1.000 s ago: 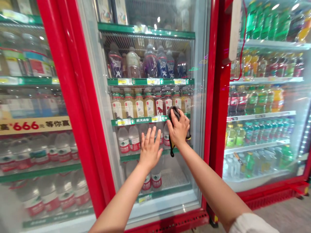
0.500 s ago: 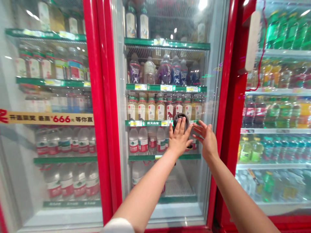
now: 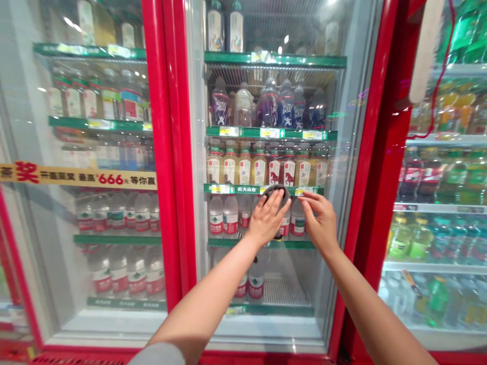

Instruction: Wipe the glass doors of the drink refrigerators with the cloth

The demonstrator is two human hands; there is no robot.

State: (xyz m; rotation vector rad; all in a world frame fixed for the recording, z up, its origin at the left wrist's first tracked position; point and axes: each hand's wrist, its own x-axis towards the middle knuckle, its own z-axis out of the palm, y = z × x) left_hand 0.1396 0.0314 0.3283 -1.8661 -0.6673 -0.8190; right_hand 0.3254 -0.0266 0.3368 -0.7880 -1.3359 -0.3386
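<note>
Head view: the left hand [image 3: 268, 217] lies flat with fingers spread over a dark cloth [image 3: 272, 189], which sits against the glass door [image 3: 300, 268] of the middle fridge, level with a green shelf edge [image 3: 247, 189]. The palm covers the cloth rather than closing round it. The right hand [image 3: 322, 223] is raised just beside it, fingers half bent and loose; whether its fingertips touch the glass cannot be told.

Behind the glass, tea bottles [image 3: 259, 165] stand in a row just above the cloth, dark sports-drink bottles [image 3: 270, 104] one shelf higher, and water bottles [image 3: 216, 215] below, partly blocked by both hands. A red frame [image 3: 178, 167] divides this door from the left one, which bears a yellow strip [image 3: 76, 176] with printed characters. On the right, a red cord [image 3: 441, 86] hangs beside a pale box [image 3: 424, 50], next to another fridge with coloured bottles [image 3: 437, 306].

The glass is upright and shiny, with light spots and faint coloured reflections; the room is brightly lit.

The left hand hides much of the cloth. A small dark piece shows below the left forearm, unclear in kind. Bottles at both outer sides are blurred, and the fridge tops are cut off.
</note>
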